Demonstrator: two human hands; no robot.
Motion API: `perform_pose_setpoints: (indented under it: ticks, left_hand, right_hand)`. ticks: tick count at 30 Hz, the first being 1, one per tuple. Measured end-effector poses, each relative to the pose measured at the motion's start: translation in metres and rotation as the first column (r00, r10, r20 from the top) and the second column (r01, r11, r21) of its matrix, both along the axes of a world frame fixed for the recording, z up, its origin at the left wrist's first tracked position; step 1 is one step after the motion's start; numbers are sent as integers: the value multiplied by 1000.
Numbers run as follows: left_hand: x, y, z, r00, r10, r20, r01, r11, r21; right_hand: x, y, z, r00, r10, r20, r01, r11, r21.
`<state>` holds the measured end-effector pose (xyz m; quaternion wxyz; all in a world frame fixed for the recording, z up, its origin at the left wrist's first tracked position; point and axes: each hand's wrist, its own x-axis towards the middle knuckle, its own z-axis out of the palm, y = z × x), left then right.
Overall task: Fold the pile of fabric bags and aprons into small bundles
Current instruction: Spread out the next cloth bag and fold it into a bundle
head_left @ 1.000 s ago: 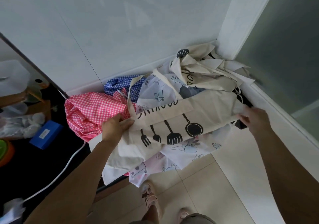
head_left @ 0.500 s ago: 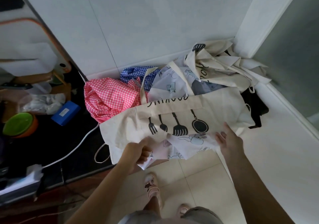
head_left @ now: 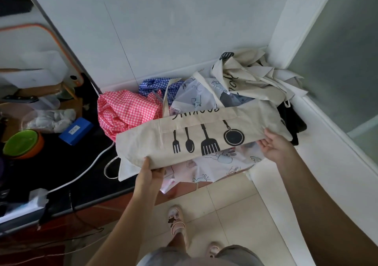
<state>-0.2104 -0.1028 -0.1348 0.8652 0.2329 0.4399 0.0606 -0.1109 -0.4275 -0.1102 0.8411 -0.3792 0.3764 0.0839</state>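
your left hand (head_left: 150, 168) pinches the near edge of the cream bag (head_left: 155, 143) with the utensil print, thumb on top, at the centre of the frame. your right hand (head_left: 275, 148) is open, palm up, touching the bag's right end. the bag lies folded lengthwise across the fabric pile (head_left: 245, 75), with a pink checked apron (head_left: 126, 110) to its upper left

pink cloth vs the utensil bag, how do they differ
The pink cloth is pink-white checked; the bag is beige with black utensil prints. The pink cloth lies crumpled in the pile; the bag is folded into a flat band, gripped by the left hand, with the right hand at its other end. Both are fabric.
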Motion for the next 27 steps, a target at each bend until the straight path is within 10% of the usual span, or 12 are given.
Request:
perform_pose_setpoints:
  ticks: [6,7,10,12,16,21,27]
  left_hand:
    - [-20,4,4,902,-290,-320,370,901,226]
    - [-23,5,10,796,-429,-428,583,733,350]
    - [-23,4,23,283,-519,-806,874,-207,440]
    - [-12,-5,38,188,-422,-887,801,-457,387]
    - [16,-33,66,324,-213,-922,691,-612,384]
    - [41,-56,89,244,-174,-954,591,-753,289]
    - [60,-81,55,368,-378,-850,387,-769,509]
  right_hand:
    - [-26,0,-33,992,-99,-77,106,990,91]
    - [-26,-1,-33,994,-88,-68,94,991,93]
    - [-20,-3,-31,996,-73,-42,76,993,86]
    - [-15,-4,-30,998,-47,-31,50,995,85]
    - [-8,-3,-32,1000,-2,-21,4,997,78]
    - [-2,-5,-36,998,-57,-14,58,997,58]
    - [-5,-3,-36,998,-53,16,52,997,50]
